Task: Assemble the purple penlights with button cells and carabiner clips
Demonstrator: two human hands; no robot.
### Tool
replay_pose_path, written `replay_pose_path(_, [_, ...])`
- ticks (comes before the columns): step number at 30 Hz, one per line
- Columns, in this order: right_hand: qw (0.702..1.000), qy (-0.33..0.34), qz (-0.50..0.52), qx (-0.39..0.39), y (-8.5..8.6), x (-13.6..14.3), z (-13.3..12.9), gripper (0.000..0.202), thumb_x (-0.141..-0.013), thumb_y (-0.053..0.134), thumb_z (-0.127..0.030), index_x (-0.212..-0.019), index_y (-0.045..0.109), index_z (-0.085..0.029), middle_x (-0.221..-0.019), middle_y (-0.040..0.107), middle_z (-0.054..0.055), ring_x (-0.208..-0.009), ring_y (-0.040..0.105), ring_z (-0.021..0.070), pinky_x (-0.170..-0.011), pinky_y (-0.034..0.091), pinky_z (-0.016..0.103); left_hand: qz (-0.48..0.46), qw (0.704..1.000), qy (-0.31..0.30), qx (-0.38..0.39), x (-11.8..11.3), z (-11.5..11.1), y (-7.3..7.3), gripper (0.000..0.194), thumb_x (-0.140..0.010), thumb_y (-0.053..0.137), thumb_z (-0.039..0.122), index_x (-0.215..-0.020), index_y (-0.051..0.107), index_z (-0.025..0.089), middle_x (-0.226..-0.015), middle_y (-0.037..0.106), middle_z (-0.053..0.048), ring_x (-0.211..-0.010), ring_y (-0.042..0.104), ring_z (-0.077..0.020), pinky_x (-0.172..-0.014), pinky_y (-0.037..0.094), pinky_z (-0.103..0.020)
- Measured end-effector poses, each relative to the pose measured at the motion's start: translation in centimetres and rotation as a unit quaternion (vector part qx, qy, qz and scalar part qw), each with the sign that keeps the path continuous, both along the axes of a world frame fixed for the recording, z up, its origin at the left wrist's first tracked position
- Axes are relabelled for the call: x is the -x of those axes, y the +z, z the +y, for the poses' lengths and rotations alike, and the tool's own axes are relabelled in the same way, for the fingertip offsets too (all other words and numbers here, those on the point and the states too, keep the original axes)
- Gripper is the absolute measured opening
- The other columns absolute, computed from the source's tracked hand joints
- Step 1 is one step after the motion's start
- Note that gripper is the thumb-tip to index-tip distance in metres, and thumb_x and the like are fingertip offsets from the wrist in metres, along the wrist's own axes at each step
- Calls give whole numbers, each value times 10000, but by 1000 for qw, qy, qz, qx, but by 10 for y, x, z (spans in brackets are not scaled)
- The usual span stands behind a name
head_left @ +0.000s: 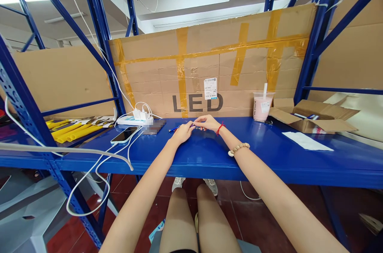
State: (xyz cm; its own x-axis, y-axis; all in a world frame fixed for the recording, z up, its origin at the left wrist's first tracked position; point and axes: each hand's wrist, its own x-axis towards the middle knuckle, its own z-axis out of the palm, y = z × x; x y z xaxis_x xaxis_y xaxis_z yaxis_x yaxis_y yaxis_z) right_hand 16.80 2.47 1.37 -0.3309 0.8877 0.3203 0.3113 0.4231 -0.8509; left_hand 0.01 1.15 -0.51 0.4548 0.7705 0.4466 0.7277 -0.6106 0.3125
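Observation:
My left hand [183, 132] rests low over the blue shelf top, its fingers closed round a slim blue pen [172, 129]. One end of the pen sticks out to the left of the hand. My right hand [209, 122], with a red string and a beaded bracelet on its wrist, meets the left fingertips. Its thumb and fingers are pinched together at a small dark part between the two hands. Fingers hide most of that part, so I cannot make out its shape.
A phone [123, 135] and a power strip [135, 120] with white cables lie left. To the right stand a pink drink cup [262, 107], an open cardboard box [312, 119] with pens and a white paper sheet [306, 141]. A taped cardboard panel [149, 81] closes the back.

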Motion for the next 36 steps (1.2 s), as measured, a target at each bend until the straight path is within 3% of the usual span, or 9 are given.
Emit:
replay_pose_path(11, [999,11,11,37,2,-2,2,332,-631,750,-402,-794,691,-119,-621,608,14,-494,507,58,-390,385,127,-36,999,-21,7,-1,2,-2,182,-936,346,252,-950,519,199,-682,624,6,-698,621,-171,-721,470,-262])
replay_pose_path(20, [993,34,52,97,0,-9,6,372,-632,752,-394,-889,684,-134,-721,625,27,-513,499,45,-402,358,125,-87,995,-41,-12,-4,0,1,192,-927,365,254,-1029,521,210,-984,624,-11,-917,589,-173,-841,437,-263])
replay_pose_path(36, [984,77,69,143,-4,-16,10,326,-656,745,-362,-905,661,-169,-862,613,15,-554,481,28,-435,355,120,-144,987,-75,-16,-10,0,1,240,-923,313,192,-852,538,149,-909,601,-50,-895,545,-167,-848,414,-266])
